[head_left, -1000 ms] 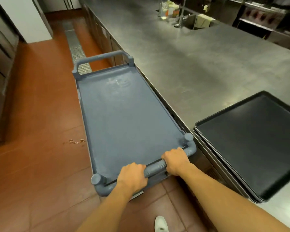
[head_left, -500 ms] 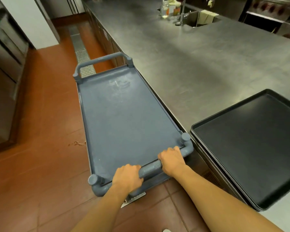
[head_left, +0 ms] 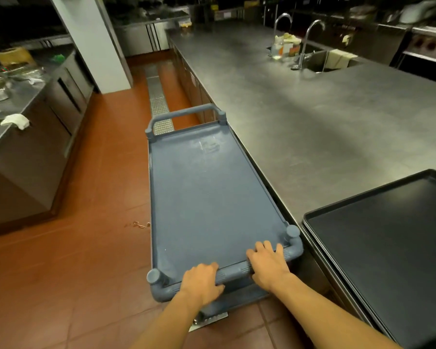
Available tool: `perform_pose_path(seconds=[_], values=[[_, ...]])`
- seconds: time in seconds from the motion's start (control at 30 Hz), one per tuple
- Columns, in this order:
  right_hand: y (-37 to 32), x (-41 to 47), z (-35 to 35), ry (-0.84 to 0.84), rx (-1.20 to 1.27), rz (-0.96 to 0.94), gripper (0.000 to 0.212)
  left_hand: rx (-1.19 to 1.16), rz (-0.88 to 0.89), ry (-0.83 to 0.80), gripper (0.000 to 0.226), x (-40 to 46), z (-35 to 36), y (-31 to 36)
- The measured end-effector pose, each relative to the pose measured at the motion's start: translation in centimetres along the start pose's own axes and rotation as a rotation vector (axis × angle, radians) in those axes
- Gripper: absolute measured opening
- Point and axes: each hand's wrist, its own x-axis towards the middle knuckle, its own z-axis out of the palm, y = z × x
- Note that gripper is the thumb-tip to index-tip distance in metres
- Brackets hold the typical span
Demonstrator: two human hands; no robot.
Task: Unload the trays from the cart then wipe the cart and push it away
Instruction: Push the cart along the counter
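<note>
Where the red tiled floor runs beside the long brushed-steel counter, the cart stands with its right edge close along the counter front, its long axis pointing away from the person toward the metal floor grate. It is moulded blue-grey plastic: a flat, matte top with a low raised rim, faint pale scuffs near the far end, round post caps at the near corners and a tubular handle at each end, the near handle ribbed. The left hand grips that near handle, fingers curled over the bar and thumb underneath. The right hand rests on the same bar, its fingers lying forward and slightly spread; whether they wrap it I cannot tell. Dark, smooth rectangular trays with rounded corners sit stacked on the counter at right, cut off by the picture's edge. The cart's lower part and wheels are hidden beneath its top. Far sinks and taps are dim and blurred.
</note>
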Motion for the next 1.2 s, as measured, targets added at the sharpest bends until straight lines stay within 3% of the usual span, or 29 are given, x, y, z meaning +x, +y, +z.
perform_pose_path(seconds=[0.27,0.6,0.97,1.07,1.2], values=[[1.4,-0.3,0.0,-0.026,0.019,-0.042,0.032,-0.017,0.011,-0.024,0.046,0.2,0.2,-0.1],[5.6,0.3,-0.4,-0.049,0.009,-0.058,0.033,0.019,0.054,-0.025,0.050,1.5,0.1,3.3],[5.0,0.4,-0.4,-0.059,0.049,-0.070,0.030,0.033,0.061,0.002,0.048,1.5,0.3,2.4],[4.9,0.3,-0.7,-0.097,0.055,-0.064,0.041,0.007,0.049,-0.007,0.054,1.4,-0.1,2.4],[4.0,0.2,-2.1,-0.198,0.085,-0.056,0.093,-0.107,0.028,-0.018,0.080,0.7,-1.1,1.0]])
